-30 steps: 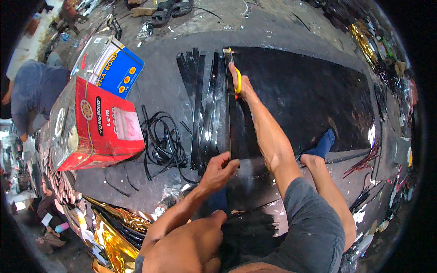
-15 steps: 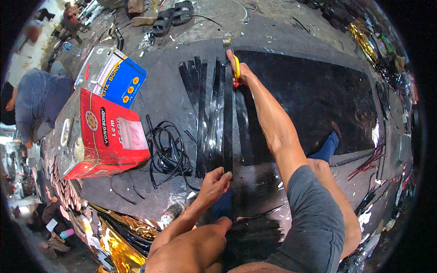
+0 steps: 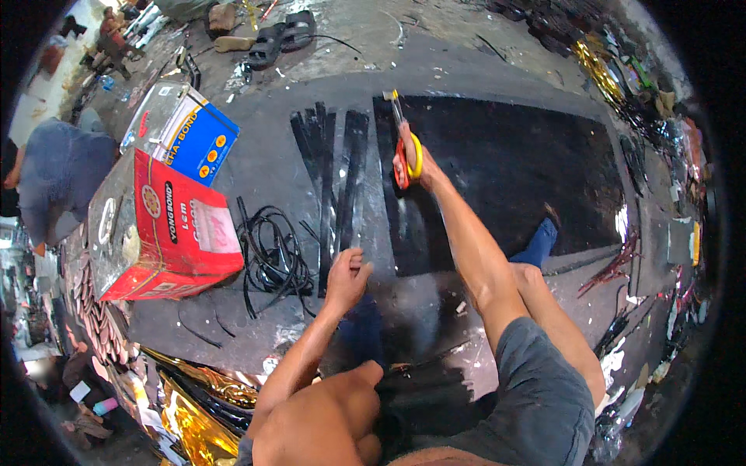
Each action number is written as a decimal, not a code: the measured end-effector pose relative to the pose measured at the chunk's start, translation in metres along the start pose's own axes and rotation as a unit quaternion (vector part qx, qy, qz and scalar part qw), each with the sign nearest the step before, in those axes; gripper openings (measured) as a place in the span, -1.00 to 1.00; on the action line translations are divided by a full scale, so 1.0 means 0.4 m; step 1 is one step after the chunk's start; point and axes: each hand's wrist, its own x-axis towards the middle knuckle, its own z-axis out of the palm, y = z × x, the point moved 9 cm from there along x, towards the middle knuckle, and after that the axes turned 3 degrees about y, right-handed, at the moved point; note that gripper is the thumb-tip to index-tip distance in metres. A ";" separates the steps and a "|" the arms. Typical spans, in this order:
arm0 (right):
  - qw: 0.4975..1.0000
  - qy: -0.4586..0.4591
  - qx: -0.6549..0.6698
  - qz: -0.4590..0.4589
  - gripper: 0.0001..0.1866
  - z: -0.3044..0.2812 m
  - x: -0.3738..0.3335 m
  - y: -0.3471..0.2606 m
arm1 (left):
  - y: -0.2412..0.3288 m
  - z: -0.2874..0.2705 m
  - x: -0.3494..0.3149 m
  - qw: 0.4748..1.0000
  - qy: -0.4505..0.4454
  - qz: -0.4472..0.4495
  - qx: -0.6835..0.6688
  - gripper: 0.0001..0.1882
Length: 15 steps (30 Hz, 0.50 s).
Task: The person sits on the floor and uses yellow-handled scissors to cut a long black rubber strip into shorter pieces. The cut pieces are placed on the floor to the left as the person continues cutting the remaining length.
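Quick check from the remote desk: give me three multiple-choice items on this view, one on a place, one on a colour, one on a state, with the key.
1. Where do the scissors lie?
A. at the far end of the black sheet
B. on the red box
C. beside the sandals

2. What colour is the box nearest the coil of black cord?
A. green
B. red
C. white

3. What is the left hand doing?
A. lifting the box
B. holding the scissors
C. pressing down on cut black strips

Key: 1 A, the right hand grips them at the sheet's far edge; 2 B, its sides show red; 3 C, its fingers rest on the strips' near end.
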 end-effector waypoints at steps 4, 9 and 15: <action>0.999 0.026 0.032 0.009 -0.12 -0.039 -0.221 0.182 | -0.090 0.189 0.029 0.975 -0.074 -0.156 -0.140 -0.39; 0.989 0.019 0.123 0.085 -0.13 -0.055 -0.510 0.360 | -0.073 0.247 0.040 0.973 0.018 -0.189 -0.130 -0.47; 0.980 0.043 0.151 0.122 -0.11 -0.007 -0.662 0.448 | -0.051 0.230 0.094 0.987 0.034 -0.158 -0.009 -0.75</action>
